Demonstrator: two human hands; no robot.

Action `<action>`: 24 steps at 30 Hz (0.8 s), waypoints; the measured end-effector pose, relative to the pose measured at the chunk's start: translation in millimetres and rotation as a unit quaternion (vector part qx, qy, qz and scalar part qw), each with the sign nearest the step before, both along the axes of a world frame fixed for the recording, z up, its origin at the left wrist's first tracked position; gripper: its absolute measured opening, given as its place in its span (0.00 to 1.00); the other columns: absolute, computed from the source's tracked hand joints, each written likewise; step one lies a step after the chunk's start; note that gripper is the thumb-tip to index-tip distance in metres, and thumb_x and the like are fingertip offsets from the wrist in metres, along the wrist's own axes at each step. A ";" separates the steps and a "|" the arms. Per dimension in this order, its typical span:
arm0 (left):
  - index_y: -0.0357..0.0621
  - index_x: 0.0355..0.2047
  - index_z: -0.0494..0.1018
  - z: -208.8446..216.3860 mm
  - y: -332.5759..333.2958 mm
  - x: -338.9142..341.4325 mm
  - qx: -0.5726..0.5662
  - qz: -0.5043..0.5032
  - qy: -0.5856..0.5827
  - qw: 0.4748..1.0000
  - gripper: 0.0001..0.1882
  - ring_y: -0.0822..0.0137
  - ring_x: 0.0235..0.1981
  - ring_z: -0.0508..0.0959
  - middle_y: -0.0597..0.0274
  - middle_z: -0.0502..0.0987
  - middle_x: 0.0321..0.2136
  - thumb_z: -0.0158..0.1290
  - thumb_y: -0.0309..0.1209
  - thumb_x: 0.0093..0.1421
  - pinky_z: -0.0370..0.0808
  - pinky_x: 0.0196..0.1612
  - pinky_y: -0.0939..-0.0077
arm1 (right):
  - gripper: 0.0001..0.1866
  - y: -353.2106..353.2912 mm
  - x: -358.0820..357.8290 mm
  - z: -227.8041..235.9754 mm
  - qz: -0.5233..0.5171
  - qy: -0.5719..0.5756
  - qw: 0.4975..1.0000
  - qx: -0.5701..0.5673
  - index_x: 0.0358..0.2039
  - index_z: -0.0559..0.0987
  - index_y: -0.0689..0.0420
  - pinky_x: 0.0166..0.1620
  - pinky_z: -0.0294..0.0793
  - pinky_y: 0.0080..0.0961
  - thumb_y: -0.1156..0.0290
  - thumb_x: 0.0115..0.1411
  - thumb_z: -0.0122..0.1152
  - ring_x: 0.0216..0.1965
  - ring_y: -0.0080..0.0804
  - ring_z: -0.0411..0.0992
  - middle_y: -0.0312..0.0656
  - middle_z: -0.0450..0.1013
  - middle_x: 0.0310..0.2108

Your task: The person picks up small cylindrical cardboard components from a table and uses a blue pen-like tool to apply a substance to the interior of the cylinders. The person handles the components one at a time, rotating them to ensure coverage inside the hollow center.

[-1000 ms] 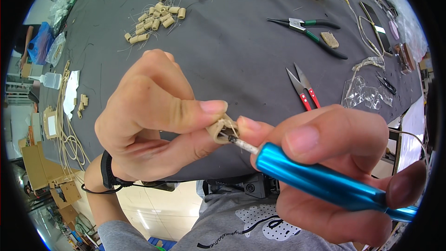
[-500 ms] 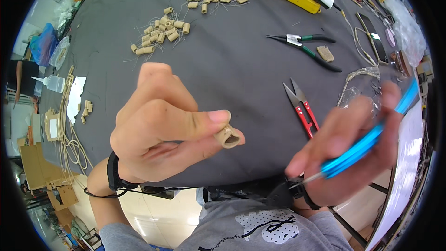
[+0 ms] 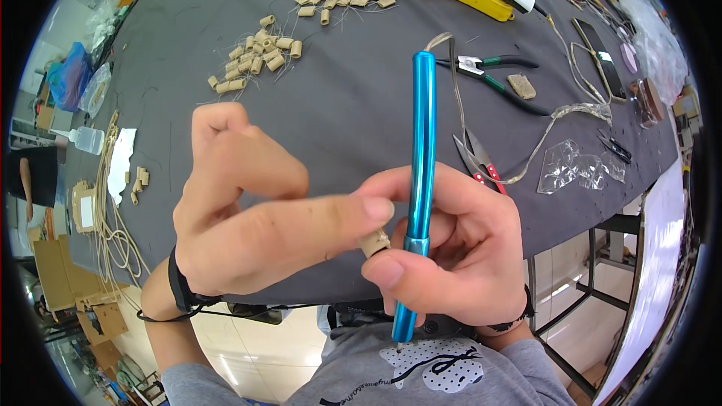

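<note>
Tube (image 3: pixel 374 241) above grey table (image 3: pixel 338 105); glossy floor (image 3: pixel 248 353) below.

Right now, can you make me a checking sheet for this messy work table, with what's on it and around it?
Surface: dark grey table, with thin threads lying on it.
Things in hand: blue pen-shaped tool; small beige tube between the hands.
Clutter: heaps of more beige tubes, green-handled pliers, red-handled snips, crumpled clear plastic.
Hands: right hand holds the tool; left hand is at the tube, its grip unclear.
Cables: pale cord runs from the tool's top end, crossing the snips.
Surroundings: cardboard boxes at left, shiny floor below.
</note>
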State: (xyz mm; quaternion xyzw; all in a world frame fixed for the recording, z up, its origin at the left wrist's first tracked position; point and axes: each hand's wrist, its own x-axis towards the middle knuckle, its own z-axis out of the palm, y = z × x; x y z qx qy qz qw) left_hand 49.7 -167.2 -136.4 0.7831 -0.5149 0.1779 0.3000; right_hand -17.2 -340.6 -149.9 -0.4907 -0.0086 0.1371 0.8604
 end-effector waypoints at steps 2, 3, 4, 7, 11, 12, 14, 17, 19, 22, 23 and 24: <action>0.50 0.29 0.70 -0.4 -1.7 2.5 -0.013 0.007 0.027 1.000 0.14 0.76 0.17 0.60 0.71 0.58 0.21 0.61 0.30 0.39 0.54 0.27 0.74 | 0.21 0.0 1.3 1.3 -0.005 0.019 1.000 0.023 0.39 0.65 0.71 0.15 0.62 0.10 0.77 0.45 0.59 0.14 0.19 0.67 0.42 0.70 0.18; 0.50 0.29 0.70 -0.8 -2.6 2.8 -0.021 0.010 0.044 0.999 0.15 0.76 0.17 0.60 0.70 0.58 0.21 0.61 0.30 0.39 0.53 0.26 0.75 | 0.21 0.0 2.9 1.4 -0.004 0.024 0.999 0.032 0.39 0.65 0.71 0.15 0.62 0.10 0.77 0.45 0.59 0.14 0.19 0.67 0.41 0.70 0.17; 0.49 0.28 0.71 0.1 -4.4 2.0 -0.032 0.013 0.068 0.997 0.15 0.75 0.17 0.60 0.70 0.58 0.21 0.61 0.31 0.39 0.53 0.26 0.76 | 0.21 0.1 4.0 2.5 -0.003 0.029 0.999 0.042 0.39 0.65 0.71 0.15 0.61 0.10 0.77 0.45 0.59 0.14 0.19 0.67 0.41 0.70 0.17; 0.48 0.28 0.71 -0.2 -2.1 5.7 -0.033 -0.008 0.047 0.998 0.15 0.75 0.17 0.60 0.69 0.58 0.21 0.62 0.32 0.38 0.52 0.24 0.78 | 0.21 1.6 3.7 -3.1 -0.007 0.011 1.000 0.010 0.39 0.66 0.71 0.14 0.61 0.10 0.77 0.45 0.59 0.14 0.19 0.67 0.39 0.69 0.16; 0.49 0.26 0.71 -0.6 3.2 11.0 -0.014 -0.018 -0.028 0.999 0.14 0.75 0.18 0.60 0.69 0.58 0.21 0.62 0.33 0.38 0.52 0.23 0.78 | 0.21 1.1 7.2 7.5 -0.004 0.049 0.999 0.019 0.39 0.66 0.72 0.15 0.61 0.09 0.78 0.44 0.59 0.14 0.18 0.67 0.39 0.69 0.16; 0.49 0.27 0.71 0.1 3.1 10.7 -0.007 -0.016 -0.036 0.999 0.15 0.75 0.18 0.60 0.68 0.58 0.22 0.62 0.33 0.37 0.52 0.23 0.78 | 0.20 0.4 8.3 9.1 0.001 0.058 0.998 0.014 0.38 0.66 0.72 0.15 0.61 0.09 0.78 0.44 0.59 0.15 0.17 0.67 0.39 0.69 0.17; 0.49 0.27 0.71 4.9 4.0 8.3 0.005 -0.013 -0.046 0.999 0.16 0.75 0.18 0.60 0.68 0.58 0.22 0.62 0.33 0.37 0.52 0.23 0.78 | 0.20 0.0 8.1 9.0 0.009 0.043 0.999 -0.014 0.38 0.66 0.72 0.16 0.61 0.09 0.79 0.43 0.59 0.15 0.16 0.67 0.40 0.70 0.18; 0.45 0.29 0.70 6.5 2.6 6.8 -0.021 0.001 0.029 0.999 0.16 0.76 0.18 0.61 0.67 0.60 0.25 0.61 0.32 0.38 0.54 0.24 0.79 | 0.21 0.0 5.6 1.9 -0.006 -0.040 0.994 -0.098 0.37 0.66 0.71 0.18 0.62 0.08 0.81 0.41 0.59 0.17 0.15 0.67 0.42 0.70 0.23; 0.42 0.29 0.69 4.5 -6.6 -0.7 -0.091 0.055 0.217 0.970 0.16 0.77 0.19 0.61 0.67 0.61 0.27 0.60 0.32 0.40 0.56 0.25 0.81 | 0.21 -0.5 4.4 -0.2 -0.030 -0.095 0.984 -0.148 0.36 0.66 0.71 0.19 0.62 0.08 0.82 0.40 0.59 0.18 0.15 0.67 0.43 0.70 0.26; 0.36 0.28 0.68 7.5 -5.9 -1.2 -0.093 0.059 0.512 0.852 0.16 0.77 0.21 0.64 0.64 0.65 0.27 0.54 0.35 0.44 0.61 0.26 0.86 | 0.21 -1.8 2.0 -0.9 -0.048 -0.117 0.975 -0.180 0.37 0.65 0.70 0.20 0.63 0.07 0.83 0.39 0.60 0.19 0.15 0.68 0.44 0.70 0.29; 0.35 0.27 0.68 8.3 -6.1 -1.3 -0.099 0.040 0.571 0.814 0.16 0.77 0.21 0.65 0.64 0.65 0.26 0.53 0.37 0.45 0.61 0.25 0.86 | 0.21 -1.5 1.1 0.3 -0.055 -0.123 0.974 -0.185 0.37 0.65 0.70 0.21 0.63 0.07 0.83 0.39 0.60 0.19 0.15 0.68 0.45 0.69 0.30; 0.35 0.26 0.69 8.3 -7.7 -2.8 -0.113 0.026 0.611 0.783 0.16 0.77 0.22 0.66 0.63 0.66 0.24 0.53 0.38 0.46 0.62 0.24 0.86 | 0.21 1.0 0.5 1.3 -0.072 -0.133 0.970 -0.189 0.37 0.65 0.70 0.21 0.64 0.07 0.83 0.39 0.60 0.20 0.16 0.68 0.45 0.69 0.30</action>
